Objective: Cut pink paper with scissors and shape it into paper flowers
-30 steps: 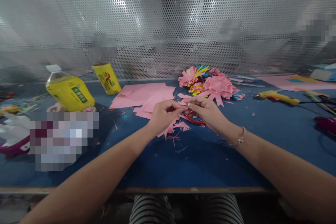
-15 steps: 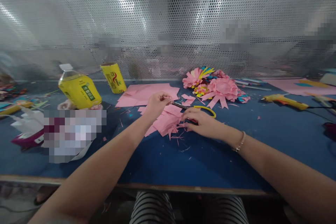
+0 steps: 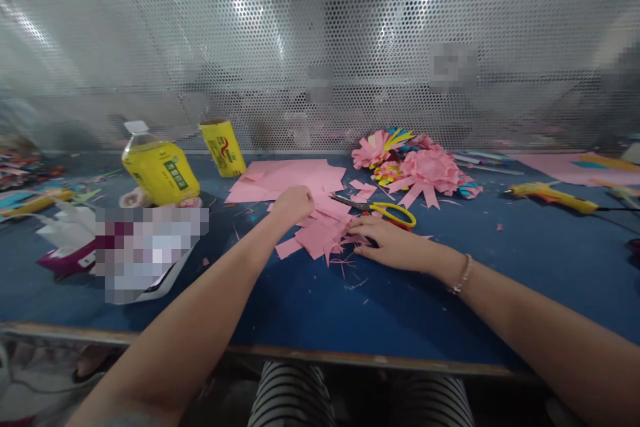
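My left hand (image 3: 296, 204) is closed over the pink paper sheets (image 3: 285, 173); whatever its fingers hold, if anything, is hidden. My right hand (image 3: 387, 241) lies low at the right edge of a loose pile of pink paper pieces (image 3: 320, 235). Its fingertips touch the cut pink strips, and thumb and fingers are apart, with a dark gap between them. Just beyond that hand, a pair of scissors (image 3: 395, 212) with yellow and red handles rests on the table, blades pointing left between my hands.
Pink paper flowers (image 3: 427, 170) sit at the back, with a yellow glue gun (image 3: 553, 199) to their right. On the left stand a yellow-labelled bottle (image 3: 163, 172), a yellow tube (image 3: 223, 149) and a purple tissue pack (image 3: 75, 257). A perforated metal panel (image 3: 280, 47) closes the back.
My left hand has turned and closed more, shifting slightly toward me and left. My right hand has drawn slightly away from the scissors, whose handles show more. The view has shifted a little.
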Demonstrator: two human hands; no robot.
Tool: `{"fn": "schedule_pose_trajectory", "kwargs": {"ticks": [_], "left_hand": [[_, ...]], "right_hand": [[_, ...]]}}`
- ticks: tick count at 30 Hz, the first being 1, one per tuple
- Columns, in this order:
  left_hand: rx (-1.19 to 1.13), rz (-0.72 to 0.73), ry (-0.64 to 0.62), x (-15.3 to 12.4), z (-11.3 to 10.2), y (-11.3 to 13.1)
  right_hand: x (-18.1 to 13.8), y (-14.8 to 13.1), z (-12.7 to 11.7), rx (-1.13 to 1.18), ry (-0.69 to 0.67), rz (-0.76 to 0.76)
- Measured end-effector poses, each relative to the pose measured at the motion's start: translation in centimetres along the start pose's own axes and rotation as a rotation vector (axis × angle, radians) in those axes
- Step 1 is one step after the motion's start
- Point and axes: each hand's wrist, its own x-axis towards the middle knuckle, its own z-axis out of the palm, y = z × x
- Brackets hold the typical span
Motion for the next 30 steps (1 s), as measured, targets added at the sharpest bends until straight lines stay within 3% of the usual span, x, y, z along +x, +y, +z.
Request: {"fn": "schedule_pose_trajectory", "kwargs": {"ticks": [3, 7, 9, 12, 14, 16, 18, 20, 22, 30], "left_hand": [[0.031, 0.011, -0.115, 0.1, 0.1, -0.3], [-0.118, 0.013, -0.243, 0.2, 0.1, -0.5], [-0.125, 0.002, -0.168, 0.3, 0.2, -0.7], [-0.129, -0.025, 0.075, 0.5, 0.3, -0.9], [-0.162, 0.017, 0.23, 0.5, 0.2, -0.6], [-0.207, 0.109, 0.279, 0.3, 0.0, -0.1], [-0.243, 0.163, 0.201, -0.4, -0.1, 0.8], [-0.202, 0.21, 0.045, -1.4, 0.0, 1.6], [-0.131, 0.183, -0.086, -2.4, 0.2, 2.4], [-0.328, 0.086, -0.095, -3.3, 0.7, 3.3]], "right_hand": [[0.1, 0.2, 0.0, -0.043, 0.048, 0.062], [0.1, 0.3, 0.1, -0.027, 0.125, 0.121], [0.0, 0.3, 0.2, -0.006, 0.174, 0.164], [0.0, 0.4, 0.2, 0.026, 0.224, 0.198], [-0.1, 0.5, 0.3, 0.04, 0.243, 0.201], [0.0, 0.6, 0.3, 0.05, 0.27, 0.205], [0.0, 0.7, 0.4, 0.056, 0.294, 0.21], [0.0, 0.8, 0.4, 0.059, 0.308, 0.21], [0.1, 0.7, 0.4, 0.058, 0.305, 0.202], [0.1, 0.2, 0.1, 0.102, 0.288, 0.245]]}}
